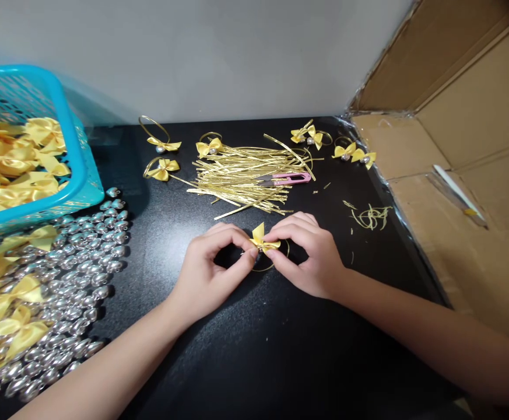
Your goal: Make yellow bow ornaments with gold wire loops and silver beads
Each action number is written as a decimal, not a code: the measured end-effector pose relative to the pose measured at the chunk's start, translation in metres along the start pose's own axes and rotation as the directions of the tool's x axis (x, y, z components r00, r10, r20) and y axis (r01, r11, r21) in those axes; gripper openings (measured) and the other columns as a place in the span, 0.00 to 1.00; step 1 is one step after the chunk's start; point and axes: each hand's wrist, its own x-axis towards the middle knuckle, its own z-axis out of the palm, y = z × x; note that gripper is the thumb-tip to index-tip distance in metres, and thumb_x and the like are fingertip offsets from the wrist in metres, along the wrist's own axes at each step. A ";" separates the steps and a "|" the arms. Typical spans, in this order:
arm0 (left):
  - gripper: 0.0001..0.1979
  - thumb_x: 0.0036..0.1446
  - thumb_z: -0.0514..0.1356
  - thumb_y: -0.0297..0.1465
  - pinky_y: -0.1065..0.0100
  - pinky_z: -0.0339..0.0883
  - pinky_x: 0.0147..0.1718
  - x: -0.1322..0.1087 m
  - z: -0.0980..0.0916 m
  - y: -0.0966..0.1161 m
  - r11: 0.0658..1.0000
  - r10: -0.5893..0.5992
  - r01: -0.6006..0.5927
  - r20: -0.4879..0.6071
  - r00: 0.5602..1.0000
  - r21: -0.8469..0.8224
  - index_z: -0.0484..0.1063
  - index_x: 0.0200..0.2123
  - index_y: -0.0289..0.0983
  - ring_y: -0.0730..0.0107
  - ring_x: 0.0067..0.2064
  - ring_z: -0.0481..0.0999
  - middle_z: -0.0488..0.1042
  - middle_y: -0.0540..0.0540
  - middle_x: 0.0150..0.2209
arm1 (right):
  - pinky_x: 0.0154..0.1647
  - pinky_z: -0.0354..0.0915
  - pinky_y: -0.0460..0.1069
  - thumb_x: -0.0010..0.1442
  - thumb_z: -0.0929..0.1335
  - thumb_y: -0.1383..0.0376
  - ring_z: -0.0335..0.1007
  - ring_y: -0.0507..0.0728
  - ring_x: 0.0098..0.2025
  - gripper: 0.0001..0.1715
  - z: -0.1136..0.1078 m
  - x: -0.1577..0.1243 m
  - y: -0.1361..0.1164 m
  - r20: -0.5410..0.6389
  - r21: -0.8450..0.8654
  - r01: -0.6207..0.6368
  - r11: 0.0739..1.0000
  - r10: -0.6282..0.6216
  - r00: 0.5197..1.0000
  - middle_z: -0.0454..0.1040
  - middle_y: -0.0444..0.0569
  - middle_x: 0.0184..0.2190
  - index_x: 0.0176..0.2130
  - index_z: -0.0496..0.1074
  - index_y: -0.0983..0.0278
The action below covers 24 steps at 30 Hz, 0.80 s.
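My left hand (211, 268) and my right hand (307, 254) meet at the middle of the black table (254, 350). Both pinch a small yellow ribbon bow (261, 238) between thumb and fingers. A thin gold wire loop (276, 265) curves out below the bow between the two hands. Just beyond the hands lies a pile of gold wire ties (246, 175) with pink thread snips (287, 179) resting on it. Finished bows on gold loops (162, 143) lie along the far edge of the table.
A blue plastic basket (77, 151) full of yellow bows stands at the left. In front of it spreads a heap of silver heart beads (79, 274) with loose bows. A cardboard box wall (456, 175) lines the right side. Wire scraps (370, 216) lie near it.
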 end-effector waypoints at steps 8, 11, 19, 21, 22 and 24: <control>0.05 0.55 0.61 0.25 0.67 0.65 0.36 0.001 0.000 0.001 1.000 0.010 -0.010 -0.009 1.000 -0.007 0.72 0.27 0.38 0.71 0.32 0.73 0.75 0.51 0.28 | 0.42 0.61 0.53 0.59 0.69 0.68 0.72 0.54 0.36 0.05 0.001 -0.001 0.000 -0.041 -0.113 0.022 0.993 -0.027 0.999 0.78 0.43 0.30 0.30 0.72 0.60; 0.05 0.55 0.61 0.26 0.67 0.65 0.36 0.000 0.000 0.001 1.000 -0.013 0.013 -0.007 1.000 -0.017 0.72 0.27 0.38 0.70 0.33 0.73 0.76 0.50 0.28 | 0.43 0.60 0.53 0.60 0.68 0.68 0.72 0.54 0.37 0.05 0.000 -0.001 0.000 -0.021 -0.105 0.002 0.994 -0.004 1.000 0.77 0.43 0.32 0.31 0.71 0.61; 0.06 0.56 0.60 0.28 0.65 0.65 0.37 -0.002 -0.001 0.000 0.991 -0.114 0.114 0.006 0.993 -0.065 0.72 0.27 0.38 0.68 0.34 0.74 0.75 0.49 0.29 | 0.44 0.60 0.53 0.62 0.66 0.70 0.71 0.54 0.38 0.06 -0.002 -0.001 -0.001 -0.025 -0.048 -0.010 0.999 0.009 1.000 0.76 0.43 0.33 0.33 0.67 0.61; 0.06 0.56 0.60 0.28 0.65 0.65 0.37 -0.002 -0.002 0.000 0.988 -0.136 0.136 0.003 0.991 -0.071 0.72 0.27 0.38 0.68 0.34 0.74 0.75 0.49 0.30 | 0.44 0.60 0.53 0.61 0.66 0.70 0.71 0.54 0.38 0.04 -0.003 0.000 -0.002 -0.061 -0.035 -0.006 0.999 0.004 0.998 0.76 0.44 0.34 0.34 0.68 0.61; 0.06 0.56 0.59 0.29 0.64 0.65 0.37 -0.002 -0.002 0.000 0.987 -0.145 0.145 0.002 0.989 -0.071 0.72 0.27 0.38 0.67 0.34 0.74 0.75 0.49 0.30 | 0.45 0.61 0.53 0.61 0.66 0.69 0.71 0.54 0.39 0.03 -0.004 0.000 -0.002 -0.068 -0.026 -0.003 1.000 0.001 0.998 0.76 0.44 0.34 0.36 0.68 0.61; 0.06 0.56 0.60 0.29 0.64 0.65 0.37 -0.003 -0.002 0.000 0.986 -0.156 0.156 0.004 0.988 -0.063 0.72 0.27 0.38 0.67 0.33 0.74 0.75 0.49 0.30 | 0.46 0.61 0.53 0.61 0.66 0.67 0.71 0.55 0.40 0.04 -0.004 -0.001 -0.003 -0.055 -0.008 0.008 1.000 -0.009 0.998 0.77 0.46 0.36 0.39 0.70 0.62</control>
